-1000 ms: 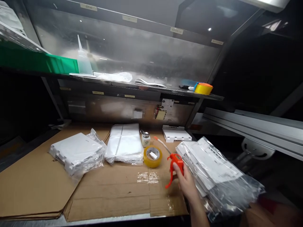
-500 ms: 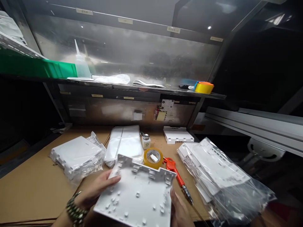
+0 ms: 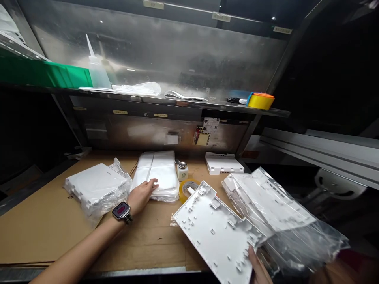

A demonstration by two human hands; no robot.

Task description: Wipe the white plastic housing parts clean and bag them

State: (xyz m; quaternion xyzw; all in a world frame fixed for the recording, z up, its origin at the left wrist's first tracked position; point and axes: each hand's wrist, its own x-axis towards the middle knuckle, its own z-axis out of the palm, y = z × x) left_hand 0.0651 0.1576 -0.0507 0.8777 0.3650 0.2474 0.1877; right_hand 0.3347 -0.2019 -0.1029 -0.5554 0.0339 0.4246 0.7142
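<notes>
In my right hand [image 3: 258, 266] is a white plastic housing panel [image 3: 214, 232], gripped by its lower right corner with the thumb on its inner face. That face has small clips and posts, and a raised wall runs along the far edge. My left hand [image 3: 143, 195], with a watch at the wrist, reaches over a stack of clear plastic bags [image 3: 156, 167]. Its fingertips lie at the top bag, thumb and forefinger slightly apart; the other fingers are partly hidden. Behind the panel, a roll of yellowish tape [image 3: 184, 189] is partly covered.
Bagged white housings lie at left [image 3: 96, 183] and right [image 3: 272, 205]. A small pump bottle [image 3: 182, 171] and another white housing [image 3: 224, 163] stand at the back. Above, a metal shelf [image 3: 177, 100] carries a squeeze bottle [image 3: 99, 73], a green bin [image 3: 59, 75] and yellow tape [image 3: 261, 101].
My left hand has let go of the panel and moved to the bag stack. My right hand has carried the panel rightward and turned it, covering nearly all of the red-handled tool.
</notes>
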